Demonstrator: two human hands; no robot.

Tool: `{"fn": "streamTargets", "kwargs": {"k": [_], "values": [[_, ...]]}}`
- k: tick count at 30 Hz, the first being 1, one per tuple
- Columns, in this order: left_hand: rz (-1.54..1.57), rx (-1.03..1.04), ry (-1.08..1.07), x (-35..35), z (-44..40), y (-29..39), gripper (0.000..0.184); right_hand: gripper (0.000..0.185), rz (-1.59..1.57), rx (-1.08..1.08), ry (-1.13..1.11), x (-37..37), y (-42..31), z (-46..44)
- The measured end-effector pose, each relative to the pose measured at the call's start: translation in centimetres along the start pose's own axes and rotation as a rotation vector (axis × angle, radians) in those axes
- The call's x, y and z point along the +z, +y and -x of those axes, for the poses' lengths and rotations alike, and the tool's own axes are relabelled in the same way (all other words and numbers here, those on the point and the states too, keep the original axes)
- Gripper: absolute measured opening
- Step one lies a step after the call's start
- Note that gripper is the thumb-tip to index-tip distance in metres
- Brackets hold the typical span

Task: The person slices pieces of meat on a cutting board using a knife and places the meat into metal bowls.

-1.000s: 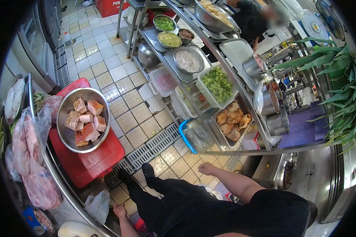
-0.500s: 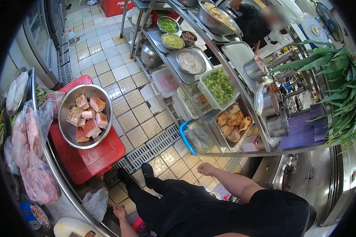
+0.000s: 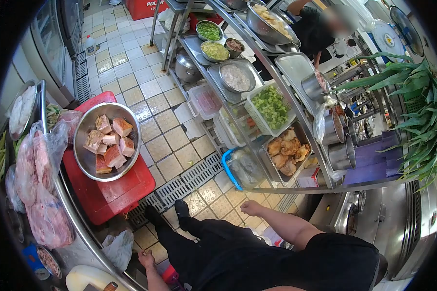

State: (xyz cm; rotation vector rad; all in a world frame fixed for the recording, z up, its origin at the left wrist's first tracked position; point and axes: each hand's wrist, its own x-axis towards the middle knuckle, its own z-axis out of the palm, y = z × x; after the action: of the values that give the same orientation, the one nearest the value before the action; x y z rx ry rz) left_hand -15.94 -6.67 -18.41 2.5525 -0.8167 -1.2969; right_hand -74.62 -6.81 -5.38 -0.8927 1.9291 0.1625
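Observation:
My left hand [image 3: 146, 259] hangs low by the steel counter's edge, near a crumpled clear plastic bag [image 3: 118, 248]. Its fingers are slightly bent and apart, and it holds nothing that I can see. My right hand [image 3: 250, 208] hangs over the tiled floor in front of the shelf rack, fingers curled in, with nothing visible in it. Ahead on the left, a steel bowl [image 3: 85, 167] holds several chunks of pork [image 3: 114, 156] with browned skin. The bowl rests on a red lidded box [image 3: 102, 199]. Neither hand touches it.
Bagged raw meat [image 3: 48, 218] lies on the left counter [image 3: 85, 242]. On the right, a shelf rack [image 3: 289, 190] carries a basket of chopped greens [image 3: 269, 109] and a tray of browned meat pieces [image 3: 287, 151]. Leafy stalks [image 3: 417, 131] overhang far right. A co-worker [image 3: 313, 29] stands beyond.
The view has shifted slightly, so the surroundings sit a little further right. Both hands stay almost where they were, and nothing has been picked up or put down.

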Motion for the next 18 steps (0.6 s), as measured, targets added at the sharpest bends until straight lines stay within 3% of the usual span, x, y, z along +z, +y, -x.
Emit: {"fn": "streamTargets", "kwargs": {"k": [18], "values": [[-0.067,0.048,0.043,-0.4,-0.5,1.0,0.042,0.026,-0.153,0.083,-0.021,1.1,0.7,0.2]]}}
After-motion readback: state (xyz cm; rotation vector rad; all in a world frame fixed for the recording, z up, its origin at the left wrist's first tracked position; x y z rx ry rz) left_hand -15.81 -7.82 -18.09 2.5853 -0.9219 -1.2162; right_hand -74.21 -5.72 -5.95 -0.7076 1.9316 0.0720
